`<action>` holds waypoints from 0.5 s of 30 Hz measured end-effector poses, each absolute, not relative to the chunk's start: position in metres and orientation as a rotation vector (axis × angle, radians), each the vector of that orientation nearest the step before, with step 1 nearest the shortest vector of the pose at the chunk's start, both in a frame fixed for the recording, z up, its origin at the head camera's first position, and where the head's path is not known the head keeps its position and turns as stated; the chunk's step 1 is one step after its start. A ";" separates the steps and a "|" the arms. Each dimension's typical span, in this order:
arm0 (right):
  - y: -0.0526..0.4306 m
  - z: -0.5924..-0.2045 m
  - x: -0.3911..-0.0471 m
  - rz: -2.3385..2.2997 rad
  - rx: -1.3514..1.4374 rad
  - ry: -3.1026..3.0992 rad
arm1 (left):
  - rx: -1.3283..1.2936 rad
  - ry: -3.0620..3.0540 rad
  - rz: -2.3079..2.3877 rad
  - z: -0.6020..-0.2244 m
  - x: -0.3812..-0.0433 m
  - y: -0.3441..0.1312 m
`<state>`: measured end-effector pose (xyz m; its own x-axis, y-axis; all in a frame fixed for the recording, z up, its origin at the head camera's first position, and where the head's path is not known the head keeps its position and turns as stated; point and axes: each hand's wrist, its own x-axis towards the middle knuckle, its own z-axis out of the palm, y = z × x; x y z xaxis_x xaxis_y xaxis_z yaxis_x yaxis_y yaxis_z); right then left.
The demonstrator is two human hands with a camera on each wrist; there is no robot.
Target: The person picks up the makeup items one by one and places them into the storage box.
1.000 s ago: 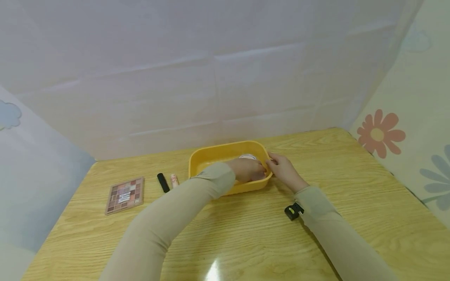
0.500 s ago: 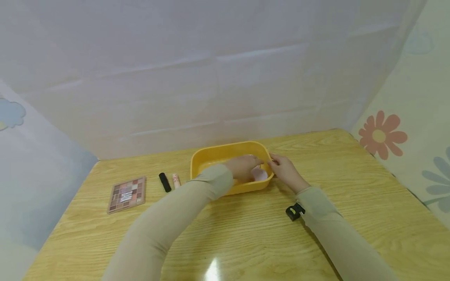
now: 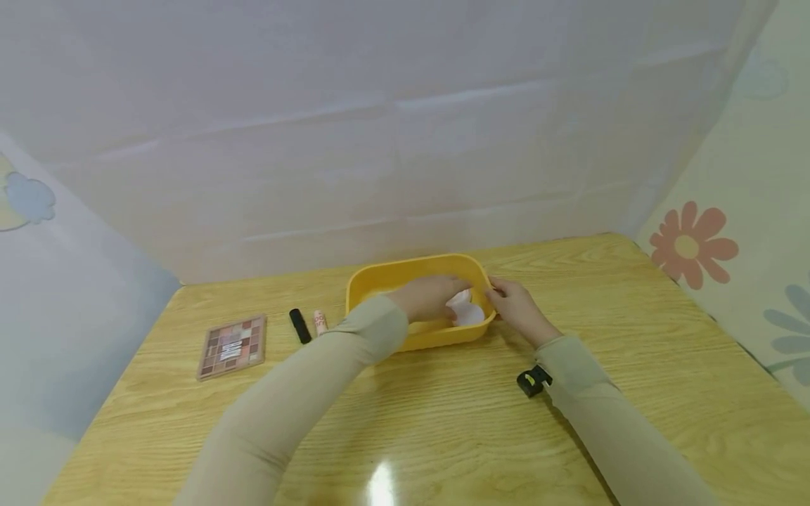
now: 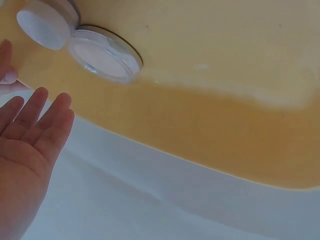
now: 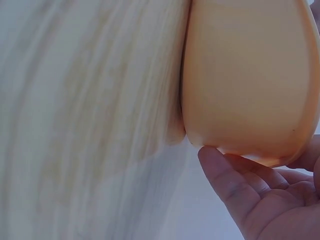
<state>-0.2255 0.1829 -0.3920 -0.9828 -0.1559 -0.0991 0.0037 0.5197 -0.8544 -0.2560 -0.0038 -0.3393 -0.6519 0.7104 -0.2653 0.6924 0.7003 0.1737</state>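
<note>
A yellow plastic bin [image 3: 443,339] holds two round items at its right end. One is a short white cylinder [image 4: 45,25], perhaps a jar or lid, tilted with a flat round face showing. Touching or close beside it lies a flat round case [image 4: 106,55] with a clear top, like a powder compact. My left hand [image 3: 430,296] hovers inside the bin beside these, fingers extended and holding nothing. At the bin's right end my right hand [image 3: 520,309] grips the wall, thumb at the rim and fingers against the outside [image 5: 235,180].
An eyeshadow palette [image 3: 233,347], a black tube [image 3: 300,326] and a pale pink tube [image 3: 320,322] lie left of the bin on the wooden table [image 3: 443,422]. A white cloth wall [image 3: 304,176] rises behind the table's back edge.
My left hand has drawn back leftward from the bin's right end, its fingers straightening and uncovering the white round item. My right hand keeps its grip on the bin.
</note>
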 end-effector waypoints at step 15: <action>0.188 -0.387 -0.229 -1.428 -0.115 2.597 | 1.002 2.662 0.312 -0.331 -0.248 -0.038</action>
<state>-0.2294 0.1884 -0.3868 -0.9817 -0.1513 -0.1160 0.0170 0.5367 -0.8436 -0.2482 -0.0384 -0.3311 -0.7206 0.6689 -0.1825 0.6085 0.7363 0.2959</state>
